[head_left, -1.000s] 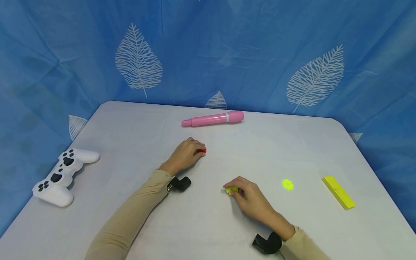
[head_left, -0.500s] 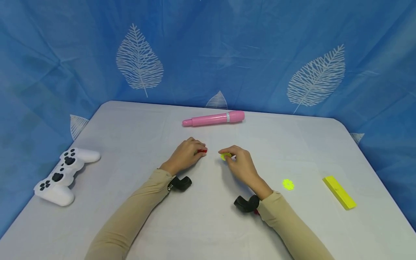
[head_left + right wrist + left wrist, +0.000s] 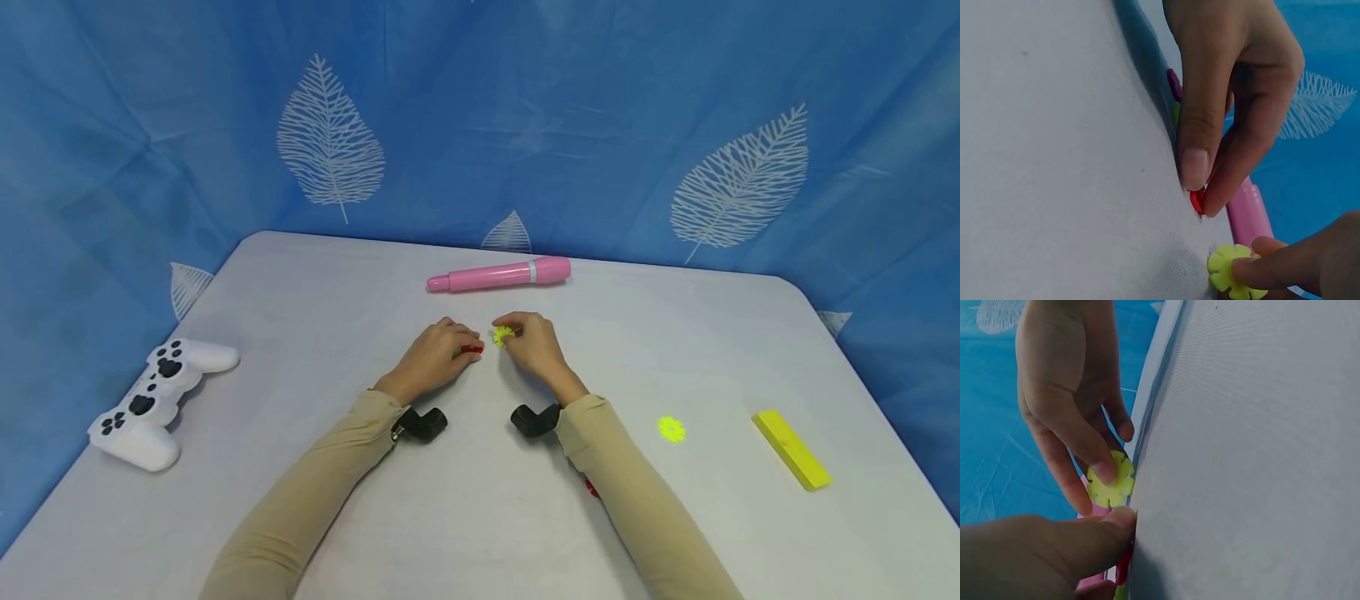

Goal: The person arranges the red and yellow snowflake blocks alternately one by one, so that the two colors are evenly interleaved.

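Note:
With thumb and fingertips, my left hand pinches a red disc on the white table, mostly covered by the fingers. Behind that hand, the right wrist view shows a green piece and a purple piece; whether they join the red one I cannot tell. My right hand pinches a yellow flower-shaped notched disc and holds it just right of the red one, with a small gap between them in the head view. Another bright yellow flower disc lies flat on the right.
A pink microphone-shaped toy lies beyond both hands. The white game controller is at the left edge, and a yellow block at the right. Part of a red disc shows beside my right forearm. Blue curtain backs the table.
My right hand has carried the yellow disc away from me and leftward, up close to the left hand. The left hand has stayed in place, still pinching the red disc.

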Tool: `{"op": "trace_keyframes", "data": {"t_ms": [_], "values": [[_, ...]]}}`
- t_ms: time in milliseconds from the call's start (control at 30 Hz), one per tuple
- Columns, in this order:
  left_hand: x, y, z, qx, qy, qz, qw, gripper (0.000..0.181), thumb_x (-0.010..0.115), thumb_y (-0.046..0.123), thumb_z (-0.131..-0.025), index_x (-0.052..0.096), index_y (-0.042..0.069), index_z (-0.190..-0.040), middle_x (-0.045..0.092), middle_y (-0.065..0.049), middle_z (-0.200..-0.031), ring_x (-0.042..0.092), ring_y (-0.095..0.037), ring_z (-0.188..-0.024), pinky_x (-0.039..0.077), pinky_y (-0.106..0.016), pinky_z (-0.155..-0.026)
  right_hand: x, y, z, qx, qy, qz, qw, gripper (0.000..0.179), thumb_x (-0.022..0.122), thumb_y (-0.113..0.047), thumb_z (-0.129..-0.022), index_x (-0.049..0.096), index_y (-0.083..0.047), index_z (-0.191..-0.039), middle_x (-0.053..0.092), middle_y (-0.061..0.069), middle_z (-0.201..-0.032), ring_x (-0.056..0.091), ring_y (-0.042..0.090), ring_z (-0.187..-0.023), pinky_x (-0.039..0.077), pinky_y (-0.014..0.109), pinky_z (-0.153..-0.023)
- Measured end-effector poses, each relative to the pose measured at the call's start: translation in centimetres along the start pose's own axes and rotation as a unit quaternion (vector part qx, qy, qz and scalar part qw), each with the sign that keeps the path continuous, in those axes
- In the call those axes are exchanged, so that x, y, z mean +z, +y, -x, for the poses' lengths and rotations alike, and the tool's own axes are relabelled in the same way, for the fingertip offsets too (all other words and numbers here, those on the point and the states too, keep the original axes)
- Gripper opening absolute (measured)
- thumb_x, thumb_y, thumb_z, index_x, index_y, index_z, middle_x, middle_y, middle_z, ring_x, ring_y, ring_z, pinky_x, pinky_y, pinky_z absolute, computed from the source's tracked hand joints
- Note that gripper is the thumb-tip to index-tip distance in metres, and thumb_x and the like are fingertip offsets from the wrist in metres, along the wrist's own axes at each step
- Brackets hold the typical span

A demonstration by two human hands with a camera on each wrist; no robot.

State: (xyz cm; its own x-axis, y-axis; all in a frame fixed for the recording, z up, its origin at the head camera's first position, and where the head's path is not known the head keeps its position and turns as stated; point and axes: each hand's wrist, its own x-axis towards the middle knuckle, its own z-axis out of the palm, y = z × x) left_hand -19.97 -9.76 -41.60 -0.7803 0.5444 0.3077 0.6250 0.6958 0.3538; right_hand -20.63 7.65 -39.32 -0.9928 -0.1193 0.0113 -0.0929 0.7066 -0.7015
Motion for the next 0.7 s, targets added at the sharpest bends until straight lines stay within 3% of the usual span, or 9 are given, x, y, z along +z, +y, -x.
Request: {"op": "trace_keyframes", "data": {"t_ms": [233, 400, 567, 700], "values": [[0.04, -0.01, -0.02, -0.001, 0.000, -0.007, 1.0000, 0.019, 0.063, 0.021, -0.085, 0.071, 0.011, -0.099, 0.068, -0.005, -0.105, 0.057, -0.021, -0.094, 0.048, -0.033, -0.082, 0.19, -0.02, -0.83, 0.045, -0.023, -0.008, 0.9987, 0.029, 0.062, -0.005, -0.079, 0.066, -0.010, -0.107, 0.067, 0.013, -0.102, 0.061, 0.022, -0.090, 0.049, 0.029, -0.071], [0.03, 0.04, -0.03, -0.004, -0.003, -0.014, 0.9999, 0.019, 0.062, 0.021, -0.085, 0.071, 0.011, -0.099, 0.068, -0.004, -0.106, 0.057, -0.021, -0.094, 0.048, -0.033, -0.082, 0.32, -0.26, -0.93, 0.054, -0.043, -0.006, 0.9976, 0.033, 0.065, -0.007, -0.078, 0.062, -0.009, -0.111, 0.067, 0.013, -0.102, 0.060, 0.022, -0.090, 0.048, 0.029, -0.071], [-0.01, 0.09, -0.10, -0.005, -0.002, -0.012, 0.9999, 0.019, 0.063, 0.021, -0.085, 0.071, 0.011, -0.098, 0.068, -0.004, -0.105, 0.057, -0.021, -0.094, 0.047, -0.034, -0.082, 0.39, -0.40, -0.81, 0.035, -0.043, 0.018, 0.9983, 0.034, 0.066, -0.008, -0.077, 0.057, -0.007, -0.110, 0.064, 0.013, -0.107, 0.059, 0.024, -0.097, 0.048, 0.035, -0.081], [0.06, 0.00, -0.08, -0.006, -0.002, -0.007, 1.0000, 0.018, 0.063, 0.020, -0.084, 0.071, 0.011, -0.098, 0.068, -0.004, -0.104, 0.057, -0.021, -0.094, 0.047, -0.034, -0.083, 0.53, -0.35, -0.58, 0.005, -0.032, 0.034, 0.9989, 0.035, 0.067, -0.006, -0.075, 0.056, -0.004, -0.109, 0.063, 0.015, -0.107, 0.059, 0.025, -0.095, 0.049, 0.036, -0.081]]}}
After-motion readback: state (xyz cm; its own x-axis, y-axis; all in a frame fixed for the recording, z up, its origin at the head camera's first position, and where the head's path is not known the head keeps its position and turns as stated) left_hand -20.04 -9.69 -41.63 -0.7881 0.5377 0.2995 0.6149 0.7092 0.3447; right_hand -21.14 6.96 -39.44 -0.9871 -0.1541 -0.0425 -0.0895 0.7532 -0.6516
